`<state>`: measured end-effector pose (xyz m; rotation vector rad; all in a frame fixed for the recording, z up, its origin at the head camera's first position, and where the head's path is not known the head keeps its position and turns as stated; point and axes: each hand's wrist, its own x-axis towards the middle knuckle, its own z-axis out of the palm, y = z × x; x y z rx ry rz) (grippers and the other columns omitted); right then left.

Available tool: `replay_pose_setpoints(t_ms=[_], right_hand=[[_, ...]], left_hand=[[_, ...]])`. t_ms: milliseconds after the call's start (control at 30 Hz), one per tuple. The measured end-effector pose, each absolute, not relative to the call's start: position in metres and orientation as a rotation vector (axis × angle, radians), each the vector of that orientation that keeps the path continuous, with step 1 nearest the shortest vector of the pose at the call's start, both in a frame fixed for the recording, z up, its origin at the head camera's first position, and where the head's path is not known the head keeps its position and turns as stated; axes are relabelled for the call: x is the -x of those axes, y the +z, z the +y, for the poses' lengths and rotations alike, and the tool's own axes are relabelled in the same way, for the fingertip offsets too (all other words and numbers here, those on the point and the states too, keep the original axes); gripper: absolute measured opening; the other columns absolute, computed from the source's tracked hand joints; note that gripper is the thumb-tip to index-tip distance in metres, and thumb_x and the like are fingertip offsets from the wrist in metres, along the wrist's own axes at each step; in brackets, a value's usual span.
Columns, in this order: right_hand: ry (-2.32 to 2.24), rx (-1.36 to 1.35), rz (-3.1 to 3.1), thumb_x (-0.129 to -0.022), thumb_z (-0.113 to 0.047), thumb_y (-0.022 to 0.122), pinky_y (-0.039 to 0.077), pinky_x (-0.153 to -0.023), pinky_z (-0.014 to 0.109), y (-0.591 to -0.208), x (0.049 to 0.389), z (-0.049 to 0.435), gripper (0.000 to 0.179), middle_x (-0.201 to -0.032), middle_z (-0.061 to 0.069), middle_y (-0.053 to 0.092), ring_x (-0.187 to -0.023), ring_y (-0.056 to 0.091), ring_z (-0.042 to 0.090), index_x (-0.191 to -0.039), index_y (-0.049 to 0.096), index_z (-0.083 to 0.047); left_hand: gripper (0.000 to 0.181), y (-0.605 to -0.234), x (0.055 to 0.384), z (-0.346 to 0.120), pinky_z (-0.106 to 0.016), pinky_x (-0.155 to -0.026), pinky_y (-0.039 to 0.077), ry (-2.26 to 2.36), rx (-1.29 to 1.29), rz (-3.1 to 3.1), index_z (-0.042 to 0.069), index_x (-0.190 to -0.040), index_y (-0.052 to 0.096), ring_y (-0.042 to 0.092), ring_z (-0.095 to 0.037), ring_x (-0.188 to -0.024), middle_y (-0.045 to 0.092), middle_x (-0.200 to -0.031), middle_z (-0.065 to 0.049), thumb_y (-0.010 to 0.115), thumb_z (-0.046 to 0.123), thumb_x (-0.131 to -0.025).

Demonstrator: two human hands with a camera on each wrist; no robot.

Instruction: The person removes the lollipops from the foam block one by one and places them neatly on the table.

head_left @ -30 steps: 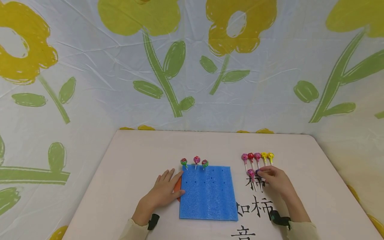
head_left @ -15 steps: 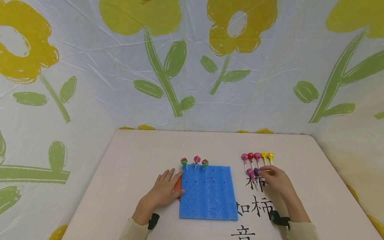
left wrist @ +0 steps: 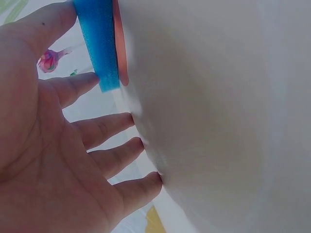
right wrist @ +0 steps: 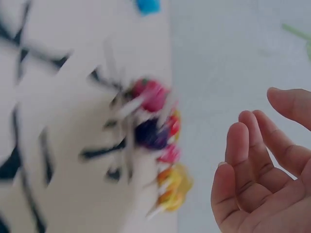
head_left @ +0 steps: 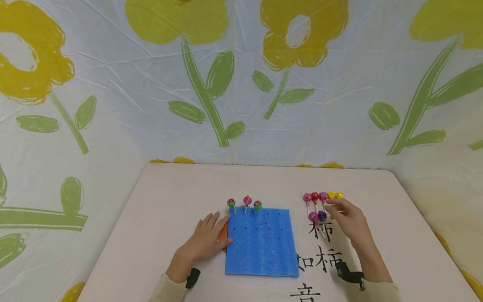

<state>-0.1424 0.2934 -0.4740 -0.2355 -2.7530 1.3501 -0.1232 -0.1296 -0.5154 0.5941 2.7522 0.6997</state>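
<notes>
My left hand [head_left: 205, 240] lies spread at the left side of a blue foam block [head_left: 262, 247], its thumb and index fingertip touching the block's edge. In the left wrist view the other fingertips rest on the table. Three lollipops stand along the foam's back edge: a pink one [head_left: 247, 200] between two green-and-red ones. My right hand [head_left: 351, 220] hovers empty over the loose lollipops, with relaxed fingers apart in the right wrist view. Below it, a purple lollipop [head_left: 322, 215] lies beside a pink lollipop [head_left: 314, 216]. Behind them is a row with a red lollipop [head_left: 315, 196] and yellow ones.
Small dark holes dot the upper part of the foam. An orange piece [head_left: 223, 239] shows under its left edge. Black characters [head_left: 329, 261] are printed on the pale table [head_left: 181, 188]. A flower-patterned curtain [head_left: 151, 84] hangs behind and at the sides.
My right hand has let go of the purple lollipop, now lying next to the pink one, and has lifted slightly away. The left hand has stayed in place.
</notes>
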Motion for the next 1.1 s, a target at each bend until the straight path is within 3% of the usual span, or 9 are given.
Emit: replay_pose_setpoints(t_ms=[133, 233, 467, 567, 700, 867, 1100], right_hand=[[1.419, 0.152, -2.681, -0.102, -0.035, 0.060, 0.049, -0.077, 0.020, -0.462, 0.142, 0.279, 0.044, -0.114, 0.016, 0.064, -0.093, 0.063, 0.017, -0.130, 0.063, -0.002], [1.494, 0.074, -2.639, -0.102, -0.032, 0.061, 0.050, -0.079, 0.020, -0.457, 0.144, 0.268, 0.040, -0.114, 0.013, 0.063, -0.094, 0.062, 0.013, -0.129, 0.063, -0.002], [1.704, 0.010, -2.561, -0.100, -0.032, 0.063, 0.054, -0.073, 0.023, -0.461, 0.154, 0.240, 0.038, -0.111, 0.014, 0.066, -0.095, 0.062, 0.025, -0.128, 0.063, -0.005], [1.733, 0.003, -2.559, -0.100, -0.032, 0.064, 0.052, -0.076, 0.023, -0.464, 0.159, 0.226, 0.037, -0.110, 0.012, 0.066, -0.094, 0.062, 0.024, -0.128, 0.064, -0.007], [1.827, -0.012, -2.539, -0.099, -0.031, 0.065, 0.051, -0.090, 0.035, -0.469, 0.165, 0.207, 0.035, -0.109, 0.012, 0.066, -0.095, 0.063, 0.025, -0.126, 0.065, -0.009], [2.008, -0.033, -2.475, -0.099, -0.026, 0.066, 0.048, -0.094, 0.049, -0.475, 0.172, 0.187, 0.033, -0.110, 0.016, 0.065, -0.097, 0.062, 0.029, -0.126, 0.065, -0.007], [2.202, -0.069, -2.446, -0.098, -0.025, 0.067, 0.047, -0.093, 0.049, -0.486, 0.179, 0.166, 0.034, -0.115, 0.015, 0.063, -0.108, 0.059, 0.036, -0.127, 0.065, -0.006]], left_hand=[[0.073, -0.516, 0.123, -0.130, -0.069, -0.111, 0.017, 0.711, -0.591, 2.748, 0.013, -0.157, 0.034, 0.020, -0.048, -0.145, 0.027, -0.158, -0.026, 0.062, 0.046, -0.098], [0.074, -0.516, 0.123, -0.129, -0.069, -0.111, 0.017, 0.705, -0.590, 2.749, 0.013, -0.157, 0.034, 0.020, -0.048, -0.145, 0.027, -0.158, -0.025, 0.062, 0.046, -0.098], [0.073, -0.516, 0.122, -0.129, -0.070, -0.111, 0.016, 0.718, -0.594, 2.751, 0.014, -0.157, 0.034, 0.020, -0.049, -0.145, 0.027, -0.158, -0.025, 0.063, 0.046, -0.098], [0.073, -0.516, 0.122, -0.128, -0.070, -0.111, 0.016, 0.718, -0.594, 2.753, 0.014, -0.157, 0.034, 0.019, -0.049, -0.145, 0.027, -0.158, -0.025, 0.063, 0.046, -0.097], [0.073, -0.515, 0.121, -0.128, -0.069, -0.111, 0.016, 0.716, -0.591, 2.751, 0.014, -0.157, 0.034, 0.020, -0.049, -0.145, 0.027, -0.158, -0.025, 0.063, 0.046, -0.097], [0.073, -0.513, 0.122, -0.128, -0.069, -0.111, 0.017, 0.711, -0.589, 2.743, 0.013, -0.156, 0.035, 0.020, -0.048, -0.145, 0.027, -0.158, -0.026, 0.063, 0.046, -0.097], [0.073, -0.510, 0.122, -0.128, -0.069, -0.111, 0.017, 0.689, -0.581, 2.746, 0.012, -0.156, 0.035, 0.020, -0.048, -0.145, 0.028, -0.158, -0.025, 0.063, 0.045, -0.097]])
